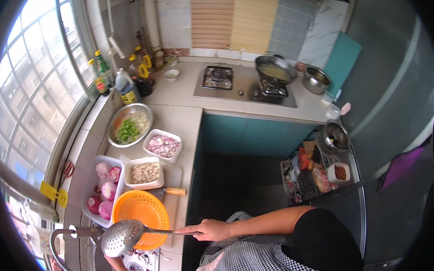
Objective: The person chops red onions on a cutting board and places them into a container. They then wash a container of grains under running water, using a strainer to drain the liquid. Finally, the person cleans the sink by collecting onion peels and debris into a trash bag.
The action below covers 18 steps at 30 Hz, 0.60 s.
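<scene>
My right hand [214,230] grips the long handle of a metal skimmer [121,236], index finger stretched along it. The skimmer's perforated bowl overlaps the front part of an orange plastic colander [141,205] and hangs by the faucet [58,234]. Only a piece of my left hand [112,260] shows, just below the skimmer bowl and over the sink; its fingers are hidden behind the bowl. Scraps lie around the drain of the sink [147,267].
A tub of peeled red onions [104,185], tubs of chopped onion [162,146] and a pale diced food [144,173], and a steel bowl of shredded vegetables [130,126] line the counter. A wooden-handled knife [174,191] lies beside the colander. A wok [276,69] sits on the stove.
</scene>
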Each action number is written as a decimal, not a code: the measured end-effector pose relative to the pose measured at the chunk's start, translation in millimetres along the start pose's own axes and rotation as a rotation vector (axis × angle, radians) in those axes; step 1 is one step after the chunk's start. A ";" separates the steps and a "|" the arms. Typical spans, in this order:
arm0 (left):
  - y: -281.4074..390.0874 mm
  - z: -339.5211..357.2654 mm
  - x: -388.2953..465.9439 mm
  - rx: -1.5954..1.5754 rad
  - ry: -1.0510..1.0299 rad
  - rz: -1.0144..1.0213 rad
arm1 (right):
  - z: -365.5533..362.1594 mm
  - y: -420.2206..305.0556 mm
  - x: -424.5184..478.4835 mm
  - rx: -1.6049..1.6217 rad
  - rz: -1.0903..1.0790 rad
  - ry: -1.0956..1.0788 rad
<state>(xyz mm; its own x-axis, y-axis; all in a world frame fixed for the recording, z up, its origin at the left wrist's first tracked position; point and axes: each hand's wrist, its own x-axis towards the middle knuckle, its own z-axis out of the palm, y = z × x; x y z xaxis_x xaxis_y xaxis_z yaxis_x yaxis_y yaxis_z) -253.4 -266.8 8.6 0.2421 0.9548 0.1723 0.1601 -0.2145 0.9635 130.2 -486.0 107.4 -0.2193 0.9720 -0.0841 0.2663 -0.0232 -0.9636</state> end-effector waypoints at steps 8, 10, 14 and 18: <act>24.4 86.6 -34.7 1.208 0.409 0.110 | -88.0 -12.0 -148.3 0.587 -0.172 0.625; 30.4 118.2 -35.3 1.127 0.452 0.194 | -85.5 38.1 -188.8 0.454 0.022 0.968; 46.2 171.3 -34.9 1.020 0.432 0.266 | -135.9 77.0 -260.6 0.768 0.152 1.675; 59.4 232.9 -30.5 0.929 0.335 0.209 | -230.0 165.2 -363.9 0.704 0.116 2.066</act>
<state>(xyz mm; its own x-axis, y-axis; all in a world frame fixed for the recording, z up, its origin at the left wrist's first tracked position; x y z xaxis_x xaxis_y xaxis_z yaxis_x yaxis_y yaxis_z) -28.4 -356.6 12.9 0.0920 0.8577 0.5058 0.8621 -0.3228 0.3906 469.9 -789.8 37.2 0.9293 -0.2403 -0.2803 -0.1951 0.3250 -0.9254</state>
